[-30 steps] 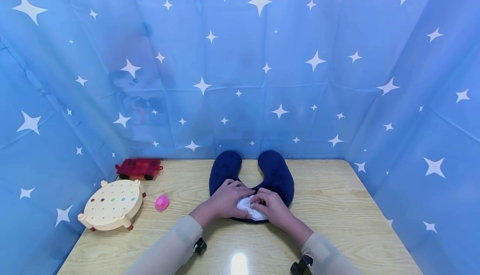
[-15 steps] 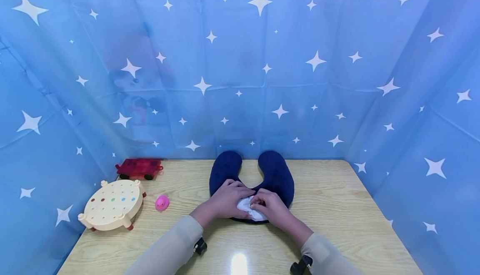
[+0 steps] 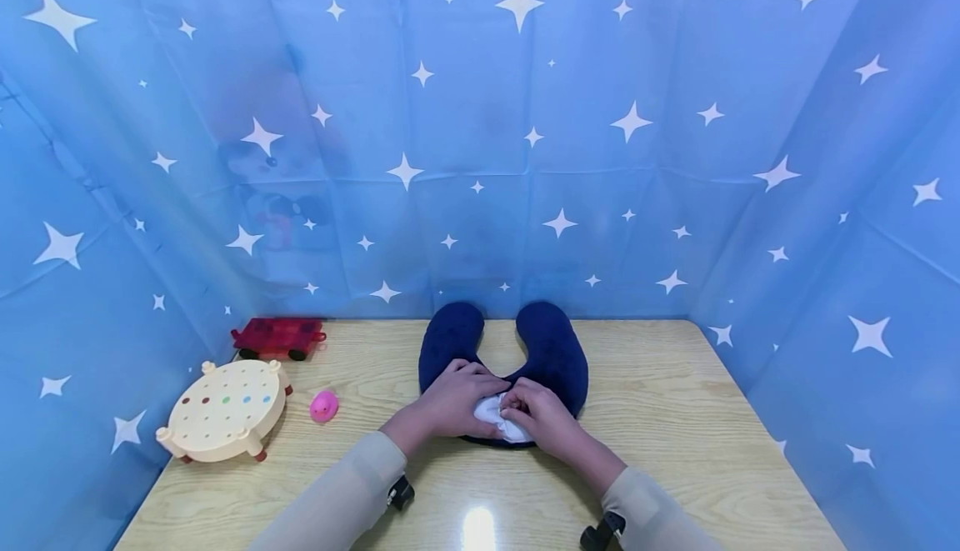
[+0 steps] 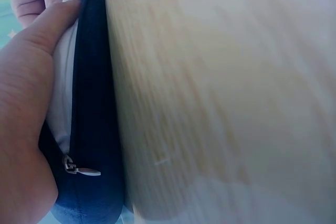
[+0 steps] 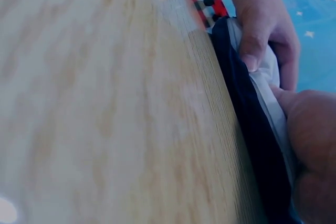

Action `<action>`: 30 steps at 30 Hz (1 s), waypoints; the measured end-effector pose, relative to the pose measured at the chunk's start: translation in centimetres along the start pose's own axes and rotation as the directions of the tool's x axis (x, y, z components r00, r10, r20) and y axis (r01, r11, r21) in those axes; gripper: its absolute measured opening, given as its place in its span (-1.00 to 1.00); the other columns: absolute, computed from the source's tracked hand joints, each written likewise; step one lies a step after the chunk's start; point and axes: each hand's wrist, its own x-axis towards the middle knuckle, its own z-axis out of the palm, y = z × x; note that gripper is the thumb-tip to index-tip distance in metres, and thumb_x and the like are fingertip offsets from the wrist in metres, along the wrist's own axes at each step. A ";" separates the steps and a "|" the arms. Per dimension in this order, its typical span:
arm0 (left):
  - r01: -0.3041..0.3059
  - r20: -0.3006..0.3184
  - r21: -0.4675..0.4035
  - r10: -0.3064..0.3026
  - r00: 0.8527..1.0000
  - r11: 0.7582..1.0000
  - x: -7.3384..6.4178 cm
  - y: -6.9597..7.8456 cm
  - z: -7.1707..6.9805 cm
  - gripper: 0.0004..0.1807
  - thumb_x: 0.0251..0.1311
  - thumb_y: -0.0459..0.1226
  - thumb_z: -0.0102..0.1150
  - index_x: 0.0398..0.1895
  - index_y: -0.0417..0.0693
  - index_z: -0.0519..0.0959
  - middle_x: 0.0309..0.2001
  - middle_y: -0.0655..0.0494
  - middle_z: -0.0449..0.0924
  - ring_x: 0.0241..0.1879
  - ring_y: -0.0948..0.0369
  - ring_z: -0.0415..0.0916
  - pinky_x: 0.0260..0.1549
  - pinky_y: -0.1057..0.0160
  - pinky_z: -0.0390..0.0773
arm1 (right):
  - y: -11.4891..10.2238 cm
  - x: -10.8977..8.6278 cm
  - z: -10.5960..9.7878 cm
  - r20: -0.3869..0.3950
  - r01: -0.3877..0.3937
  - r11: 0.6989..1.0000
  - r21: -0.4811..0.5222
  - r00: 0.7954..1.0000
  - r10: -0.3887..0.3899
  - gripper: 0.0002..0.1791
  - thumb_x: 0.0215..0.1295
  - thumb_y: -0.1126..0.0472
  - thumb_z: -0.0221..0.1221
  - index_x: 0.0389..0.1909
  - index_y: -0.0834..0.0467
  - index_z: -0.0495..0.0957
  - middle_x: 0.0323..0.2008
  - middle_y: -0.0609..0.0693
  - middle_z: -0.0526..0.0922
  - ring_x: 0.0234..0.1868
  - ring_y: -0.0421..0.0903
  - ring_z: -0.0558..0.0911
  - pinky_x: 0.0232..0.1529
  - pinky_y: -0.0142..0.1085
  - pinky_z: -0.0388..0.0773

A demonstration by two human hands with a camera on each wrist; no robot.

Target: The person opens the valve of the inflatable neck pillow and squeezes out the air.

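Note:
A dark blue U-shaped neck pillow (image 3: 555,347) lies on the table with its two ends pointing away from me. White inner fabric (image 3: 489,409) shows through an unzipped opening along its near curve. My left hand (image 3: 456,401) grips the pillow at the left of this opening, thumb on the near side and fingers across the far side. With bent fingers, my right hand (image 3: 546,418) pinches the white fabric; its fingertips are partly hidden. In the left wrist view, a metal zipper pull (image 4: 86,172) hangs at one end of the opening.
On the left of the wooden table (image 3: 675,434) stands a cream round pegboard-like toy (image 3: 225,409) on short legs. Near it are a small pink toy (image 3: 324,407) and a translucent red wheeled toy car (image 3: 277,337). A blue star-patterned curtain (image 3: 480,117) encloses the table's back and sides.

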 end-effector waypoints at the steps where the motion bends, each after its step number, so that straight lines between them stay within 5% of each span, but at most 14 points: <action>1: 0.001 0.000 -0.001 -0.001 1.000 1.000 0.0 0.0 0.0 -0.09 0.23 0.42 0.41 0.58 0.28 0.57 0.37 0.44 0.64 0.40 0.23 0.46 0.47 0.00 0.26 | 0.0 0.0 0.0 0.003 -0.001 1.000 -0.006 1.000 0.001 -0.96 0.52 0.25 0.40 -0.18 0.04 0.74 -0.21 -0.23 0.58 -0.22 -0.28 0.56 -0.13 -0.31 0.58; 30: 0.010 0.009 -0.020 -0.010 1.000 1.000 0.0 -0.1 0.2 -0.10 0.23 0.41 0.43 0.57 0.27 0.57 0.39 0.39 0.64 0.41 0.24 0.45 0.47 0.00 0.26 | 0.2 0.0 0.1 0.016 0.001 1.000 -0.017 1.000 -0.001 -0.92 0.52 0.27 0.39 -0.18 0.01 0.72 -0.21 -0.23 0.58 -0.21 -0.29 0.57 -0.12 -0.31 0.59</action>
